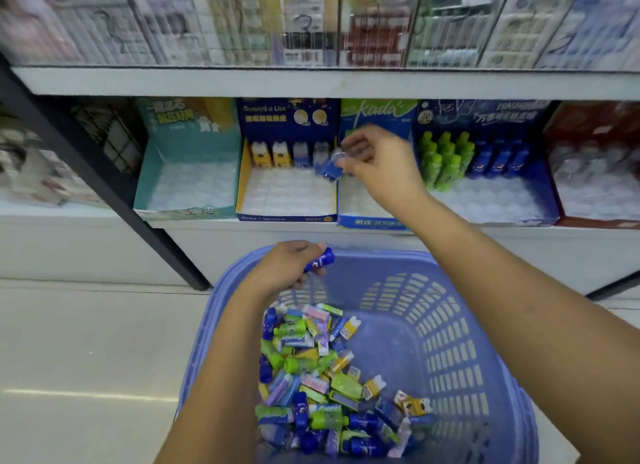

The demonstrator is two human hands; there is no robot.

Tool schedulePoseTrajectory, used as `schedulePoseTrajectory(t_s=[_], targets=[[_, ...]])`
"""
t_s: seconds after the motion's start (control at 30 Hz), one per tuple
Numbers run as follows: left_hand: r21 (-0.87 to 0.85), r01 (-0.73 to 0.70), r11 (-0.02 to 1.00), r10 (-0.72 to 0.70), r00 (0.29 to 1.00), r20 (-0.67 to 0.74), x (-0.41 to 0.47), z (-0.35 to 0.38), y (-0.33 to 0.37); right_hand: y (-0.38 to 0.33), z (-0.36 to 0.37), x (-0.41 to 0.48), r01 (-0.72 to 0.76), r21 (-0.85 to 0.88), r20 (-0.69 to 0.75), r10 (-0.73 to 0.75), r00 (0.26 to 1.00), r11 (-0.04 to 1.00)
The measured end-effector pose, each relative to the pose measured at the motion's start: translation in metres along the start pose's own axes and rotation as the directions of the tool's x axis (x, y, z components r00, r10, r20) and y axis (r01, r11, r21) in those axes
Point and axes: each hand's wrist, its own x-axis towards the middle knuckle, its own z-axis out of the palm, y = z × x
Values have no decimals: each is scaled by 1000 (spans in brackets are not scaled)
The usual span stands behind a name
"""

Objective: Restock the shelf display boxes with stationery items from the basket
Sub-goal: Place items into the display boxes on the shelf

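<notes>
At the centre of the frame the right hand (375,158) reaches to the lower shelf. Its grip pinches a small blue item (329,172) by its clear top. The item hangs tilted over the right rear corner of the dark-blue display box (287,217), beside the standing row (280,155) of yellow and blue pieces at the back. Lower down, the left hand (285,269) has its grip clenched round a blue bottle (320,260) above the far rim of the basket (485,325), where the loose stock (322,377) lies heaped.

The pinch looks slight, so the item could slip and fall flat on the white tray. It could also land in the neighbouring kada box (374,223), whose wall is just beside it. Set down tilted, it could topple the standing row. The blue bottle, held over the rim, could drop outside the basket onto the floor.

Motion blur smears the right hand and its item, so exact finger contact is unclear. The forearm hides most of the kada box's floor. The upper-shelf packs (311,23) are too smeared to read, and the basket's near edge is cut off at the bottom.
</notes>
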Motion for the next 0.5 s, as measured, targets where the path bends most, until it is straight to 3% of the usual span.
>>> schedulePoseTrajectory(t_s=[0.1,0.27,0.5], targets=[[-148,-5,989,-6,997,-73,-2,-15,13,-6,29,29,84,-180,39,-78,996,980],[-360,-109,926,52,985,-165,-6,-31,20,0,58,58,139,-455,179,-63,982,880],[-493,-205,846,122,973,-195,-4,-44,13,1,62,68,216,-537,245,-95,965,815]])
